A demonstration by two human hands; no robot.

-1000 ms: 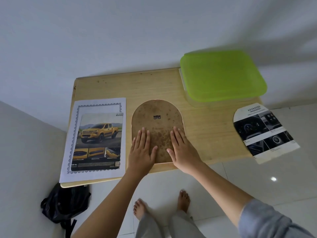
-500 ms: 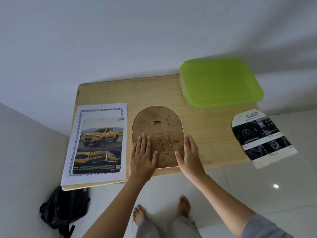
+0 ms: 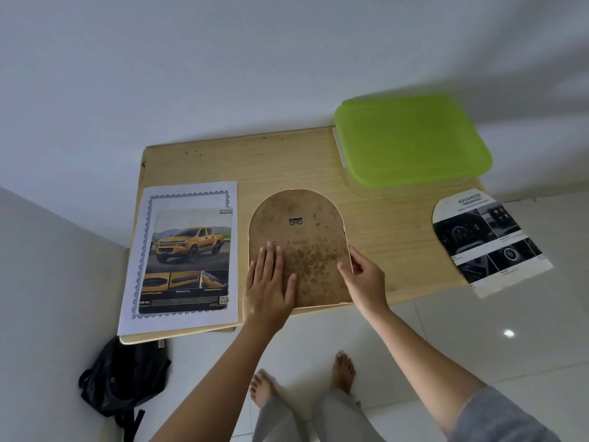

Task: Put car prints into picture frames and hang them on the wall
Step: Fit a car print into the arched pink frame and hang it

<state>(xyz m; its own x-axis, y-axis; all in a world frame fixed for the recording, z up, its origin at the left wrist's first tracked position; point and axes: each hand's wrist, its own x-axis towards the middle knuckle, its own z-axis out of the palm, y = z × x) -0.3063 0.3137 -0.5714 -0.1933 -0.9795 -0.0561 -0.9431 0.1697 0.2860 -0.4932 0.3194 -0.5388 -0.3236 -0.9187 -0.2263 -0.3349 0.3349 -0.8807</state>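
Note:
An arch-shaped picture frame (image 3: 306,231) lies face down on the wooden table (image 3: 392,231), its stained brown backing and small metal hanger up. My left hand (image 3: 267,288) presses flat on its lower left part, fingers straight. My right hand (image 3: 363,279) grips the frame's right edge, thumb on the backing and fingers curled round the side. A yellow pickup print (image 3: 188,260) lies on a bordered white sheet (image 3: 185,196) at the table's left. An arch-cut print of a car interior (image 3: 487,240) hangs over the table's right edge.
A clear box with a green lid (image 3: 411,138) stands at the table's back right, against the white wall (image 3: 223,65). A black backpack (image 3: 124,378) lies on the tiled floor under the left corner. My bare feet (image 3: 302,378) stand close to the table's front edge.
My right hand slid off the backing to the frame's right edge and curled round it. My left hand stayed flat on the backing. The view shifted slightly downward.

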